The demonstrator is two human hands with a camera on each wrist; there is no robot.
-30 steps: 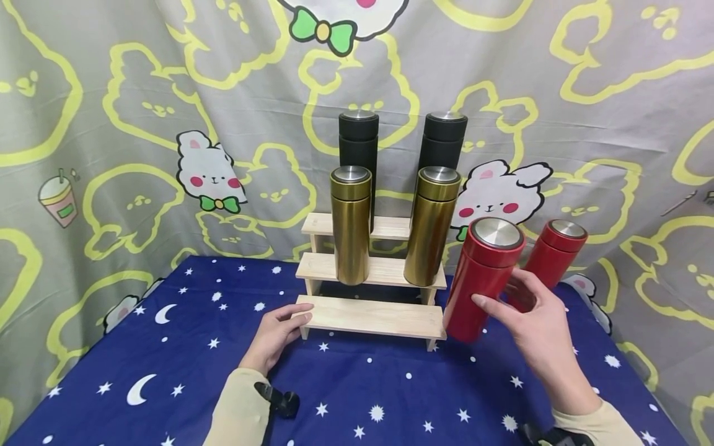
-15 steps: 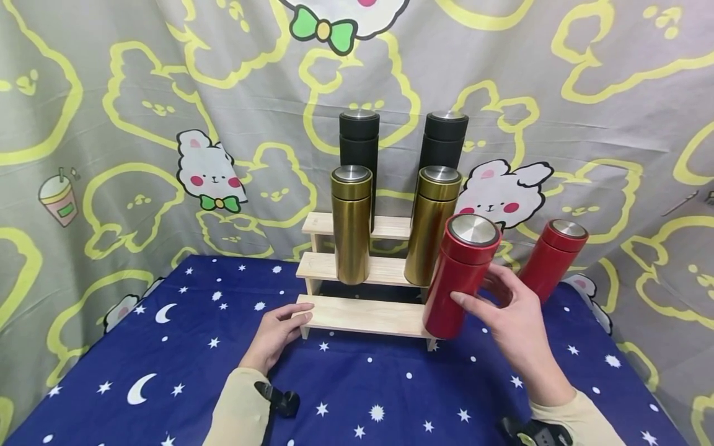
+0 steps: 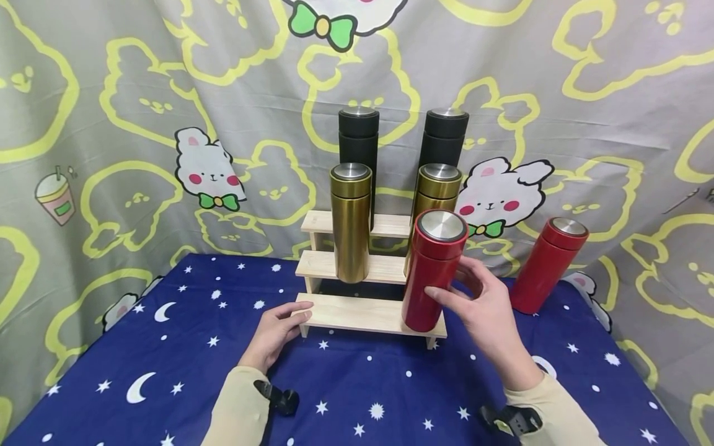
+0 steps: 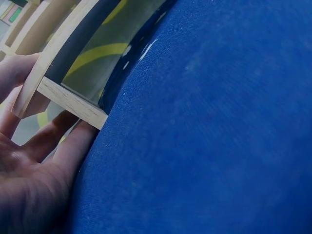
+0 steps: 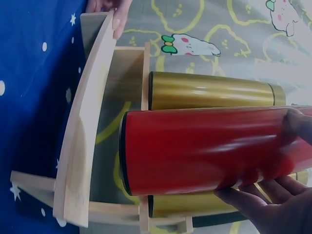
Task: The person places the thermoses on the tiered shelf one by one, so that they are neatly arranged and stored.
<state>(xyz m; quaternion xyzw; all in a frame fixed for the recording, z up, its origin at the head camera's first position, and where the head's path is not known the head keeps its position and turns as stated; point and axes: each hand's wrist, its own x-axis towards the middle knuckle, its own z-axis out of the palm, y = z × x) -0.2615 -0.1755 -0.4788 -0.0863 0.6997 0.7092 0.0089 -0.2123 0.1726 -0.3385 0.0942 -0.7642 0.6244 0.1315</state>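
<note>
A grey curtain point(image 3: 139, 93) printed with yellow-outlined rabbits hangs behind everything, and in front of it the surface point(image 3: 167, 371) is covered in dark blue cloth with white stars and moons. Near the back of the surface stands a three-step wooden rack point(image 3: 357, 313), which serves as the landmark here. On the rack's top step stand two black flasks point(image 3: 358, 139), on its middle step two gold flasks point(image 3: 350, 223), all upright.

At the right end of the rack's lowest step is a red flask point(image 3: 432, 272), leaning slightly, its base at the step; whether it rests fully on the wood I cannot tell. The right hand point(image 3: 485, 310) grips it around the middle, fingers point(image 5: 243, 197) curled round one side and the thumb on the other. A second red flask point(image 3: 546, 263) stands on the surface well to the right of the rack.

The left hand point(image 3: 276, 334) rests at the left end of the rack's lowest step, fingers relaxed and nearly straight, the thumb lying on the step's front edge.
</note>
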